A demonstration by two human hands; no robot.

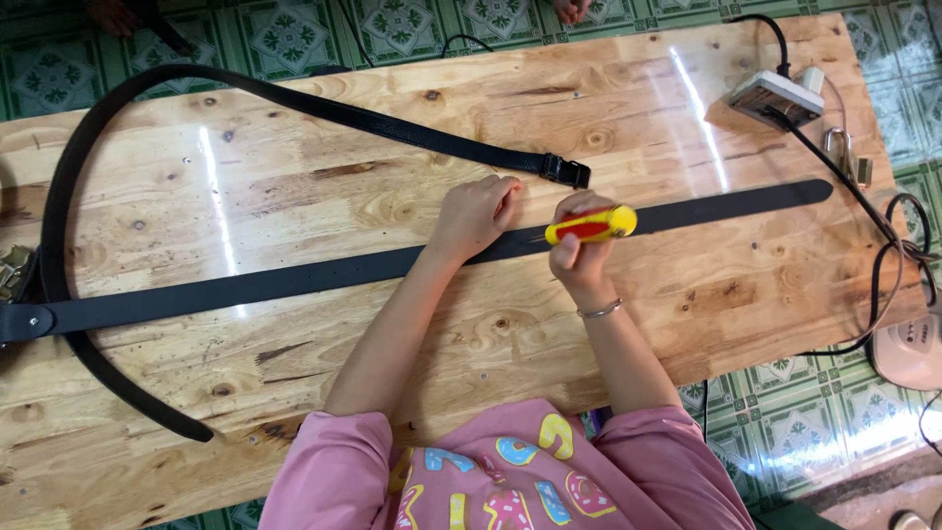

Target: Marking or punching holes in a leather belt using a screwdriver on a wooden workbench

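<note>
A long black leather belt [294, 280] lies straight across the wooden table [294, 186]. My left hand [476, 214] presses down on it near the middle, fingers curled. My right hand [579, 245] grips a screwdriver with a yellow and red handle [592, 226], held sideways with its tip pointing left toward the belt beside my left hand. A second black belt [324, 106] curves around the table's left side, ending in a black clasp [567, 171] just above my hands.
A white power strip [775, 98] with black cables sits at the far right corner, a metal carabiner [836, 147] beside it. A round white device [908, 348] rests at the right edge. Brass buckle hardware [12, 270] lies at the left edge. Green patterned floor tiles surround the table.
</note>
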